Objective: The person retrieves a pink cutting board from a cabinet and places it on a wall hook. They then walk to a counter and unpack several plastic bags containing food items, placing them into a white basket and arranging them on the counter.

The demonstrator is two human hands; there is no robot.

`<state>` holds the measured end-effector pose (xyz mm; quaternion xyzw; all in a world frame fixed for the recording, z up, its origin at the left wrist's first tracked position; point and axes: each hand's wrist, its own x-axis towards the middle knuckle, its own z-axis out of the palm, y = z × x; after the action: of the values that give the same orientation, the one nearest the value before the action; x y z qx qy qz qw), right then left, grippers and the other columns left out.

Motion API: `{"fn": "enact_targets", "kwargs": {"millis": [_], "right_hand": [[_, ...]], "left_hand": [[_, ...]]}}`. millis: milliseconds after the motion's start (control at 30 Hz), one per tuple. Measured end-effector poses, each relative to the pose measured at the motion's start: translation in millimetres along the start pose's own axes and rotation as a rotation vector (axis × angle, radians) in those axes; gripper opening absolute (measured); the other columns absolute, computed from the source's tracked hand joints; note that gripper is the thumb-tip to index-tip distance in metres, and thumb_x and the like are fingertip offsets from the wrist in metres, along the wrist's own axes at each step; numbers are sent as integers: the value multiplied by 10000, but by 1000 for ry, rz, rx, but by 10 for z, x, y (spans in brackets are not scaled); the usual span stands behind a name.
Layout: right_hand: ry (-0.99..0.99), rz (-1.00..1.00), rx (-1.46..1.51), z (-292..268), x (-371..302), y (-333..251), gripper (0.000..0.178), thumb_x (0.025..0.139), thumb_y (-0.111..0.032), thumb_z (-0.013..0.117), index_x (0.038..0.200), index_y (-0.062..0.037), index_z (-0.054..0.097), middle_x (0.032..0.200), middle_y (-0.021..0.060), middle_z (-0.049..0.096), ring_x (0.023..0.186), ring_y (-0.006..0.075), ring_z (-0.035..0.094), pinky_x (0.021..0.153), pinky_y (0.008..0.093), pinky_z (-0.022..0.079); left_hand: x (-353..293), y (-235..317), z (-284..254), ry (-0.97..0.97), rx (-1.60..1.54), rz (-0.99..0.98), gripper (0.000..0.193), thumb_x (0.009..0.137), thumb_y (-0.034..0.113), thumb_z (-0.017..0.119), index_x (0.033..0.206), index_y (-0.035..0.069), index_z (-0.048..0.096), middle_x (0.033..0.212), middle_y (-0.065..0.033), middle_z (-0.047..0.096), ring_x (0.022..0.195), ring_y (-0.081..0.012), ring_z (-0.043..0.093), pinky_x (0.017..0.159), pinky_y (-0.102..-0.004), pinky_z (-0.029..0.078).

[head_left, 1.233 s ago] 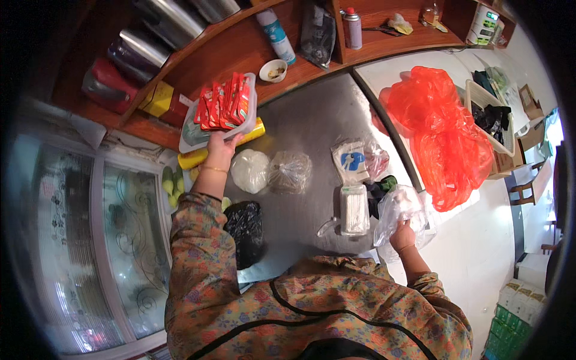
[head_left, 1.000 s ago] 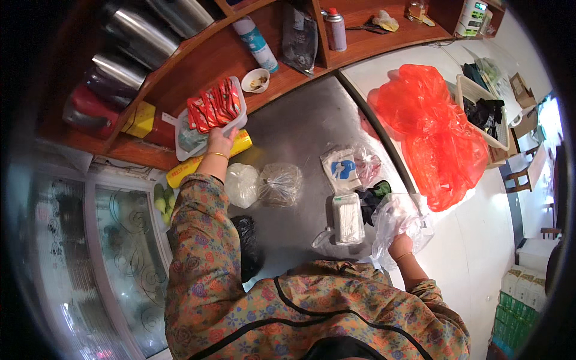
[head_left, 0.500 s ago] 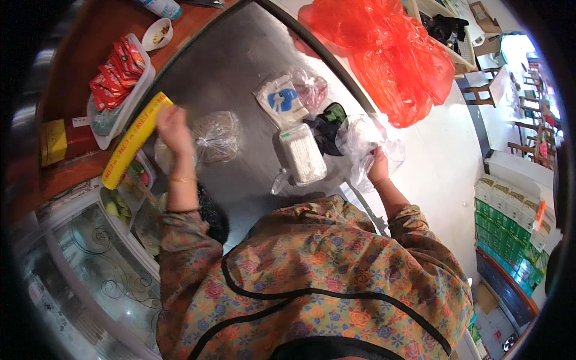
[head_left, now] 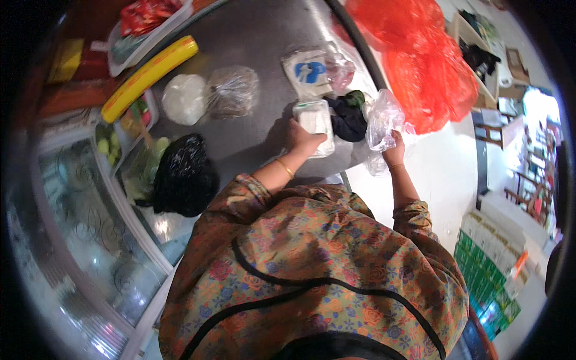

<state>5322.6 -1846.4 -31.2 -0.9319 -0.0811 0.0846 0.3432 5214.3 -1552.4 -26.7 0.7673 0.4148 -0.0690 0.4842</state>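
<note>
My left hand point(head_left: 306, 140) grips the near end of a clear plastic box point(head_left: 314, 115) packed with white contents, its thumb lying over the top. My right hand point(head_left: 393, 150) pinches a crumpled clear plastic bag point(head_left: 384, 114) at the metal table's right edge. Between the two lies a dark cloth bundle point(head_left: 348, 121). Just beyond the box are a white packet with a blue print point(head_left: 308, 73) and a clear bag with something pink point(head_left: 341, 73). Farther left sit a knotted clear bag with brownish contents point(head_left: 234, 91) and a white round bundle point(head_left: 185, 99).
A long yellow roll point(head_left: 150, 77) lies along the table's left edge, near a tray of red packets point(head_left: 129, 51). A black plastic bag point(head_left: 187, 175) stands near left. Big red plastic bags point(head_left: 420, 66) cover the far right. Green-and-white cartons point(head_left: 486, 264) are stacked at the right.
My left hand has come away from the yellow roll, rightward, onto the clear plastic box. My right hand still holds the clear bag. The view has shifted, showing more of the black bag.
</note>
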Motion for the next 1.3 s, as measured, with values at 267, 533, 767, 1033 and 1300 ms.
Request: {"fn": "enact_targets", "kwargs": {"millis": [267,533,767,1033,1300], "right_hand": [[-180,-106,102,881,-108,-403,401,743,-153,715,1095,33,669,1062,255,686,1031,422,656,925,443,520],[-85,-17,-10,733,37,-537,402,732,-199,736,1106,-68,663,1004,239,686,960,432,661,865,488,534],[-562,-58,-545,304,-788,-165,302,760,-164,590,1014,-121,747,1010,211,705,936,379,694,856,453,565],[-704,430,-519,-334,-2680,737,309,759,-172,561,994,-24,696,1032,264,693,1009,428,661,925,478,530],[-463,1028,-403,-943,-4184,1521,378,787,-216,622,1079,-1,729,1161,248,684,1099,387,658,961,414,527]], "left_hand": [[78,-556,-631,284,-44,-113,958,495,273,922,1254,-51,436,1149,-240,617,1039,-337,653,904,-437,542],[-196,-877,-1562,442,321,113,988,677,237,835,1472,-56,328,1423,-282,420,1322,-448,406,1111,-500,339],[-219,-9,-976,127,324,768,536,812,95,670,1331,12,564,1475,-212,391,1383,-461,339,1167,-526,288],[667,324,-134,-23,630,886,464,838,82,537,1293,54,627,1542,-210,332,1331,-478,366,1170,-510,243],[182,458,-129,130,675,505,573,865,137,565,1403,-28,462,1494,-179,408,1409,-414,347,1150,-556,267]]}}
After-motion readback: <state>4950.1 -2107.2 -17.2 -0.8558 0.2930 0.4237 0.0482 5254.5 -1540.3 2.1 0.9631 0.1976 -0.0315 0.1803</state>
